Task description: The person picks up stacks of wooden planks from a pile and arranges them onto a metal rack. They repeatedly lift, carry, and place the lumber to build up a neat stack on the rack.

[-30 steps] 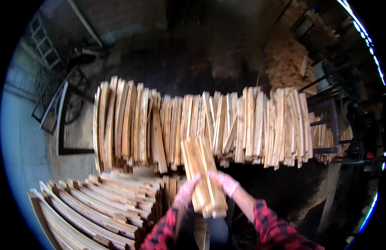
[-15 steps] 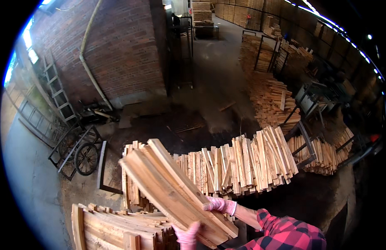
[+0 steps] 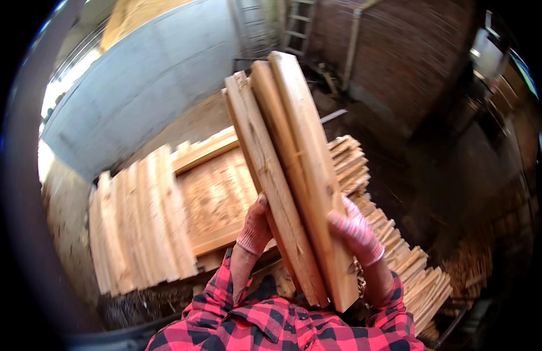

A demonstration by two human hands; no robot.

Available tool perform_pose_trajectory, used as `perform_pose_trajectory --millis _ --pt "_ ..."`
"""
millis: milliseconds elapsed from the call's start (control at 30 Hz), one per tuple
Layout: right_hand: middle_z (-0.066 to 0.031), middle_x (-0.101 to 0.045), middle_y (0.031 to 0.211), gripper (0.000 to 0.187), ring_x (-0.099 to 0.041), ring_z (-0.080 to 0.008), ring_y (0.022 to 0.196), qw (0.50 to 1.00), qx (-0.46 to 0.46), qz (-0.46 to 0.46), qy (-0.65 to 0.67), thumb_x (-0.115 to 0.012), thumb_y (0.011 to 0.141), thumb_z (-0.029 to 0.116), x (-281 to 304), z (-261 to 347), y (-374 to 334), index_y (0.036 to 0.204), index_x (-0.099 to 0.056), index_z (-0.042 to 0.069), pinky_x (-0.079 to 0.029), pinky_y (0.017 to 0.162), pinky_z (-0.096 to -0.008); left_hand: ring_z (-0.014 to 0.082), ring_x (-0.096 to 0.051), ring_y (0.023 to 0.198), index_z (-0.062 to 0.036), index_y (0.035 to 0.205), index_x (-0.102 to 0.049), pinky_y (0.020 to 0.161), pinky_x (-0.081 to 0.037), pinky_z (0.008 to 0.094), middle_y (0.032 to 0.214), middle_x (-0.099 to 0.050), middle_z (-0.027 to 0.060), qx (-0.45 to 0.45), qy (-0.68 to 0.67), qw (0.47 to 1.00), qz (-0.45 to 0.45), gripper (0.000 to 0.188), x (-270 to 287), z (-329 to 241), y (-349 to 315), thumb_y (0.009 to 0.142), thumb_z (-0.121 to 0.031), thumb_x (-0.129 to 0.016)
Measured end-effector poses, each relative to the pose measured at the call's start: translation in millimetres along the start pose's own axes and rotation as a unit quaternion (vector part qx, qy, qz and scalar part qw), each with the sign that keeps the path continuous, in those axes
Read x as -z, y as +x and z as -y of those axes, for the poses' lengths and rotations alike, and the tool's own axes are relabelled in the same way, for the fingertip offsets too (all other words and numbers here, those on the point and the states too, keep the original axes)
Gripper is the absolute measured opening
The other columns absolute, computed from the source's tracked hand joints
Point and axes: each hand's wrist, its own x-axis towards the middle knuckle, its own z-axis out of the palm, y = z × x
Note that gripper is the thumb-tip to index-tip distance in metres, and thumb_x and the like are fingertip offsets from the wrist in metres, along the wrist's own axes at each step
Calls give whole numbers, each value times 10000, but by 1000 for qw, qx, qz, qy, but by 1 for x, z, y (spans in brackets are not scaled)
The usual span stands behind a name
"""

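Observation:
Between my two gloved hands is a bundle of several long wooden boards (image 3: 294,169), tilted upward and away from me. My left hand (image 3: 256,227) presses against the bundle's left side, its fingers partly hidden by the wood. On the right side my right hand (image 3: 355,230) grips the outermost board, thumb on its face. Left of the bundle and lower lies a stack of boards (image 3: 136,222), with a row of them side by side on top and a recessed wooden surface (image 3: 217,190) next to it.
A long row of stacked wood pieces (image 3: 408,263) runs along my right. Behind the stack stands a pale blue-grey wall (image 3: 148,88). A brick wall (image 3: 393,64) with a pipe (image 3: 353,47) rises at the far right, and a ladder (image 3: 298,26) leans at the back.
My view has swung left toward the blue-grey wall and board stack. The boards have come along in both hands, from a leftward slant to a steeper one in front of me.

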Motion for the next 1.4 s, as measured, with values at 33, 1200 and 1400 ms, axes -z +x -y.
perform_pose_trajectory --millis 33,1200,1400 --pt "-65 -559 1333 765 -527 -151 1200 1000 -8 14 18 -721 882 387 -10 -5 13 1460 -409 -6 -427 1027 -316 252 -665 1044 -69 1291 -572 922 -559 442 1140 -686 85 -26 14 999 -15 690 -7 -21 -14 801 -510 -773" --pt "-195 -626 1138 461 -629 -347 1064 785 -31 37 -618 -513 965 402 -214 -212 214 1299 -514 84 -500 894 -510 228 -576 1065 28 1471 -314 994 -472 426 1182 -529 101 -79 -215 973 39 991 162 -220 -158 820 -590 -734" --pt "-206 -548 1251 759 -628 -318 1040 609 -41 -127 -782 -640 882 441 -89 -180 198 1546 -309 278 -522 854 -455 251 -578 1030 -33 1437 -401 955 -490 452 1167 -523 113 -94 -218 971 15 870 168 -211 -160 830 -555 -740"
